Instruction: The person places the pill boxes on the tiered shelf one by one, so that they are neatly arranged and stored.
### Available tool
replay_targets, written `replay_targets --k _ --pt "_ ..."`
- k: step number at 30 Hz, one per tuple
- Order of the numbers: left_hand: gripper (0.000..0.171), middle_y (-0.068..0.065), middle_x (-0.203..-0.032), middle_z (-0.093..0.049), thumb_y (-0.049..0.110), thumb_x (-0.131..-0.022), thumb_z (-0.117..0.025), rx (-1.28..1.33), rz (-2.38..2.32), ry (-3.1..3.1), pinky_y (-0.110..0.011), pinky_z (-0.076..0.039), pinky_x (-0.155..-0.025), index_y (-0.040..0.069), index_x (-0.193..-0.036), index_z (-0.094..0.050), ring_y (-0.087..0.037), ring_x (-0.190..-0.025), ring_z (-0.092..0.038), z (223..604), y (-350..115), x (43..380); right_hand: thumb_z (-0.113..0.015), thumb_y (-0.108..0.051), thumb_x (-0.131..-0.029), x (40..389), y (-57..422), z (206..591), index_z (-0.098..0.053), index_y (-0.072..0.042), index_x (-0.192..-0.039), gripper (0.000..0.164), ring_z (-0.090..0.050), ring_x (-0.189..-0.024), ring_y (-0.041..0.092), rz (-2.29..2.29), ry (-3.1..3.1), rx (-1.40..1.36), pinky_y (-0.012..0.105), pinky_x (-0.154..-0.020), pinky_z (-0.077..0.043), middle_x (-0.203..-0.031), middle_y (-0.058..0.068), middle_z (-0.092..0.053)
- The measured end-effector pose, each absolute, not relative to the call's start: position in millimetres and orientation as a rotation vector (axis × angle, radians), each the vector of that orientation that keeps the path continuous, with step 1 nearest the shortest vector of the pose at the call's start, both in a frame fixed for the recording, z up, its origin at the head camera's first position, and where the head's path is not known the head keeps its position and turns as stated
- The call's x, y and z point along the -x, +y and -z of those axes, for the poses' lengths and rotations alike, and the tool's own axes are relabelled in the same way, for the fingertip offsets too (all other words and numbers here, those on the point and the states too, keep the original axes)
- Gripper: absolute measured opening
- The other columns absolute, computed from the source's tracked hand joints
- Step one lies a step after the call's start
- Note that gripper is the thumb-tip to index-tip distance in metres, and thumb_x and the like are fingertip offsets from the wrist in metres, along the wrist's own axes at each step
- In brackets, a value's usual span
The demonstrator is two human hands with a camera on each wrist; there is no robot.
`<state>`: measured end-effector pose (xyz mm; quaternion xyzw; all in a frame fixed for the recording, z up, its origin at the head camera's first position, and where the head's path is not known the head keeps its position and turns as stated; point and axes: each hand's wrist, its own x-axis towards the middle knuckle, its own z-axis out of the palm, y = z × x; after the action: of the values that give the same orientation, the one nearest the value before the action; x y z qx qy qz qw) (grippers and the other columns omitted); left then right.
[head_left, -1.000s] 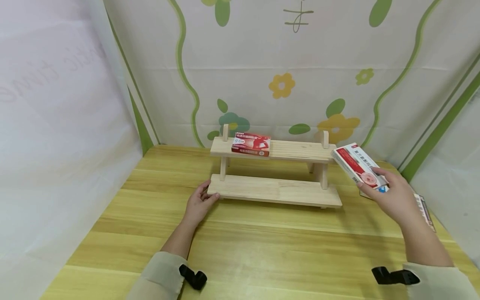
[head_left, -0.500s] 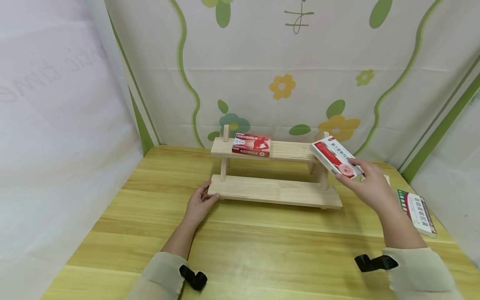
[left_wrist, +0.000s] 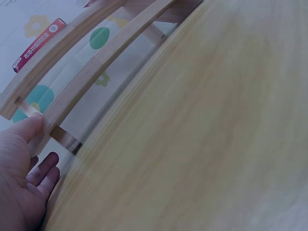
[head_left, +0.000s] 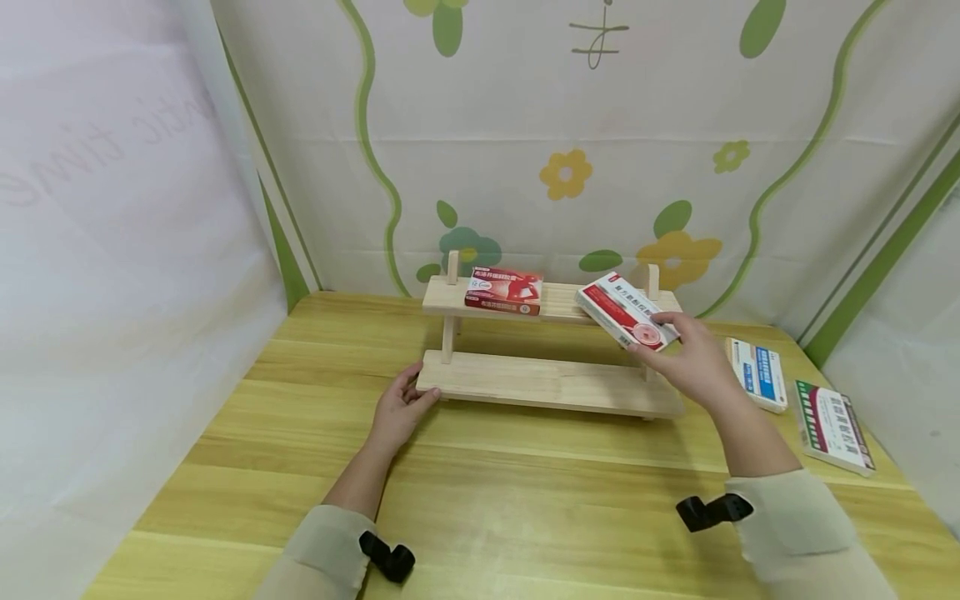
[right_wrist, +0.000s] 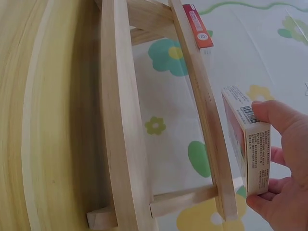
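Observation:
My right hand (head_left: 697, 367) holds a white and red medicine box (head_left: 622, 310) by its near right end, tilted, in front of the upper tier's right part. In the right wrist view the thumb and fingers pinch opposite edges of this medicine box (right_wrist: 258, 154). A two-tier wooden display shelf (head_left: 517, 377) stands on the table. My left hand (head_left: 397, 410) grips the left end of its lower board; in the left wrist view the thumb lies against the board (left_wrist: 72, 91), other fingers below it. On the upper tier's left part lies a red medicine box (head_left: 504, 290).
To the right of the shelf, a blue and white medicine box (head_left: 757, 375) and a green, white and maroon one (head_left: 834, 427) lie on the wooden table (head_left: 525, 500). Behind rises a white curtain (head_left: 480, 100) with printed flowers.
The right hand has carried the white and red box leftward from beyond the shelf's right end to the upper tier, uncovering the boxes at right. The left hand has stayed put.

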<state>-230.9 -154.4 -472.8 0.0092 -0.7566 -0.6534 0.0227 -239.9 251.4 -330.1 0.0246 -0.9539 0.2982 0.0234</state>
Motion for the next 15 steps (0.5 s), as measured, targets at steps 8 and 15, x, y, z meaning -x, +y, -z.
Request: replay_targets --k 8,15 --pt "0.063 -0.010 -0.158 -0.034 0.012 -0.092 -0.068 -0.035 2.034 -2.341 -0.013 -0.050 -0.078 0.013 -0.149 -0.040 -0.014 -0.103 -0.057 473.5 -154.6 231.8 -0.062 -0.064 -0.086 246.1 238.6 330.6 -0.044 -0.005 -0.140 0.082 -0.040 -0.127 0.043 -0.930 -2.940 -0.122 0.063 -0.096 -0.040 -0.148 0.026 -0.038" --pt "0.064 -0.013 -0.157 -0.036 0.012 -0.092 -0.069 -0.027 2.023 -2.328 -0.012 -0.050 -0.079 0.011 -0.148 -0.041 -0.018 -0.106 -0.058 474.4 -154.3 233.4 -0.060 -0.062 -0.089 251.5 235.1 331.9 -0.045 -0.004 -0.140 0.079 -0.034 -0.136 0.047 -0.933 -2.944 -0.159 0.067 -0.103 -0.034 -0.152 0.027 -0.034"
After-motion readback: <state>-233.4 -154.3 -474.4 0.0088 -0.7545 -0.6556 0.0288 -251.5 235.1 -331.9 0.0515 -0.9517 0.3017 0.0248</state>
